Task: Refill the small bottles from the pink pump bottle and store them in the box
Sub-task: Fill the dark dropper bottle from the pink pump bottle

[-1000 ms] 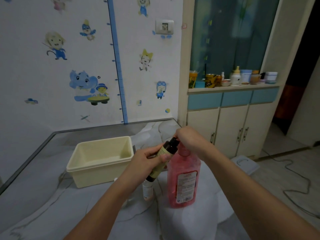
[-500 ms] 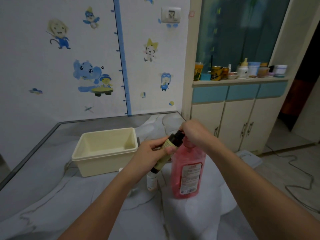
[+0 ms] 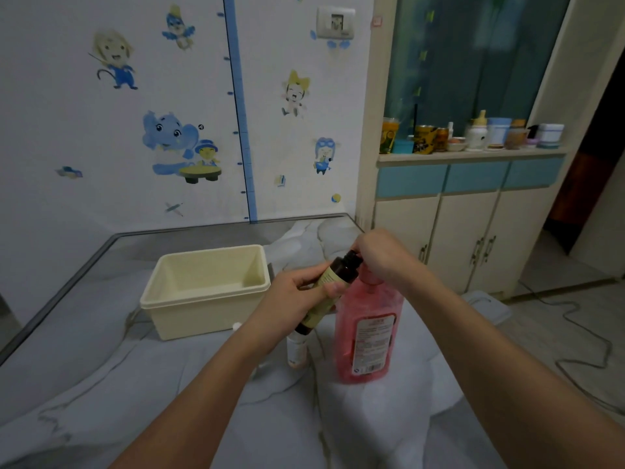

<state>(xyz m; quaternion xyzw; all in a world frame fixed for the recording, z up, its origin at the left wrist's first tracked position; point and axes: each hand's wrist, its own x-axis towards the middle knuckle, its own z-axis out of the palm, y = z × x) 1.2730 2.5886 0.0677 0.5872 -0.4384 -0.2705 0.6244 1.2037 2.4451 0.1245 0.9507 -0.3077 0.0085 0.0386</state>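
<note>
My left hand grips a small dark brown bottle with a pale label, tilted so its neck points up and right toward the pump. My right hand sits curled over the pump head of the pink pump bottle, which stands upright on the table; the pump head itself is hidden under the hand. A small white bottle stands below the brown one, partly hidden by my left wrist. The cream box stands empty to the left.
The marble-patterned table meets the wall at the back, and its right edge drops to the floor. A cabinet with jars and cans on its ledge stands at the right. A cable lies on the floor.
The camera has tilted, so everything sits slightly lower and left in view. Both hands keep their hold on the brown bottle and pump; no clear motion between them.
</note>
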